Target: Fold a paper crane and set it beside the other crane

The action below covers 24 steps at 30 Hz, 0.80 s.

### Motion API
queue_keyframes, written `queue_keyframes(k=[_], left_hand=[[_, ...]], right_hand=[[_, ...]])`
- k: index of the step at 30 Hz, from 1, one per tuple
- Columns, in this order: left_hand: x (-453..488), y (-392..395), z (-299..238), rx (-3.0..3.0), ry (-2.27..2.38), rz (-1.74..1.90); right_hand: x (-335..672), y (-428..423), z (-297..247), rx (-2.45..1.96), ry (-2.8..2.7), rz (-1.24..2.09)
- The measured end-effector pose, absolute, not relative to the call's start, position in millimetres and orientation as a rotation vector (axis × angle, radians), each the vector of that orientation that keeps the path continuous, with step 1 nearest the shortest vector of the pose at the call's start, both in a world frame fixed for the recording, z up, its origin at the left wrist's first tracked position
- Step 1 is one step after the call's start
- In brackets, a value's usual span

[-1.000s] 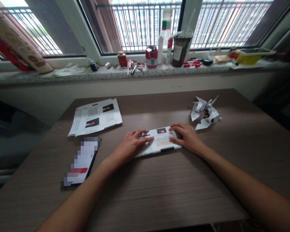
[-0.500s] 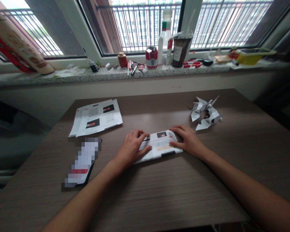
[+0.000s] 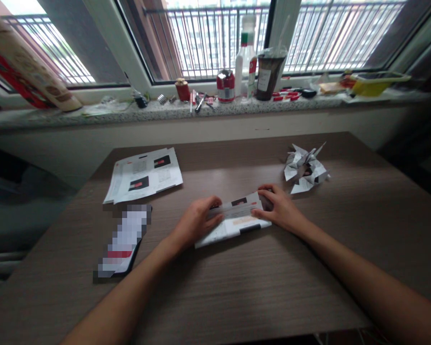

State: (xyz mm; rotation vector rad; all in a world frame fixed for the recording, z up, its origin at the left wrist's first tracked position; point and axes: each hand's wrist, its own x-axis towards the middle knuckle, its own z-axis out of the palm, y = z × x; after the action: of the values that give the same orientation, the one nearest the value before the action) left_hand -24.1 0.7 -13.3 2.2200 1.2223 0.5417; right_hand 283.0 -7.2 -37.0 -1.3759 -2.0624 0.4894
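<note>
A folded printed sheet of paper (image 3: 237,221) lies on the brown wooden table (image 3: 237,287) in front of me. My left hand (image 3: 196,221) grips its left end, fingers curled over the far edge and lifting it. My right hand (image 3: 278,208) holds the right end the same way, fingers bent over the far edge. The far edge of the sheet is raised off the table and tilts toward me.
A stack of printed sheets (image 3: 143,175) lies at the back left, a phone (image 3: 124,239) near it. Crumpled folded paper (image 3: 305,167) sits at the back right. The windowsill carries a red can (image 3: 225,85), a bottle (image 3: 246,57), a dark cup (image 3: 269,72) and small tools.
Both hands went from pressing flat on the folded sheet to curling round its far edge, which now lifts off the table toward me.
</note>
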Motion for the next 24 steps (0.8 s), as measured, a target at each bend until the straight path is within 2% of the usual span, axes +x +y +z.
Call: queue_keyframes(k=[12,18,24], left_hand=[[-25,-3,-10,1.888,1.188,0.707],[-22,-9,-11,1.742,1.126,0.701],[-16,-16,-12,1.621,1.010,0.685]], right_hand=[[282,-14,-19,-1.328,-1.577,1.099],[284,-13,-27,-1.349,-1.457,1.114],[276,-19,-15,-1.315,-1.278,1.353]])
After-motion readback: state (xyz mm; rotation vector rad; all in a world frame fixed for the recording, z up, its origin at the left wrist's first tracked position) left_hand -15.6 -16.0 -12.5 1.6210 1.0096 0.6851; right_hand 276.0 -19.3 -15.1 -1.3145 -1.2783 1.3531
